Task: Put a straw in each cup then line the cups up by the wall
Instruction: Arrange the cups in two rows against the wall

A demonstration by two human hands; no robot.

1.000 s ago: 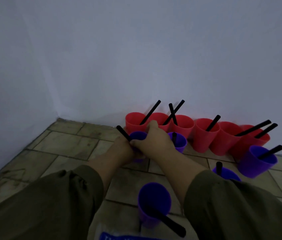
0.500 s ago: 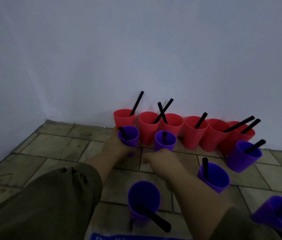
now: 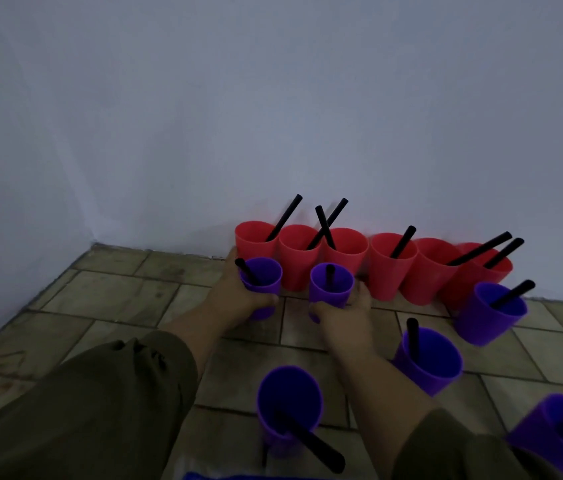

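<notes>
Left hand (image 3: 235, 299) curls round the side of the first purple cup (image 3: 262, 277), with the fingers closed on it. Right hand (image 3: 342, 313) does the same with the second purple cup (image 3: 331, 287), gripping it low down near the bottom. Each of these cups has a black straw in it: the first straw (image 3: 247, 271) leans to the left and the second straw (image 3: 330, 277) stands almost straight up. Both cups sit just in front of the red cups (image 3: 392, 268).

The red cups stand side by side in a row, touching each other, right up against the wall (image 3: 273, 116). Black straws stick out of them too. Four more purple cups wait on the floor tiles (image 3: 117, 296), nearer the person and well apart from each other: one by the right end of the red row (image 3: 491, 317), one behind the right wrist (image 3: 429, 362), one between the arms (image 3: 288, 417), and one at the bottom right edge (image 3: 560, 434). Each of them has a straw.

So the straw part looks done — lining up the purple cups looks like the job in hand.

These cups look like thin, smooth plastic, so they are probably very light and easy to knock over. A leaning straw could tip one. The best place to hold is round the side, low or in the middle, with a soft squeeze — not by the rim or the straw.
</notes>
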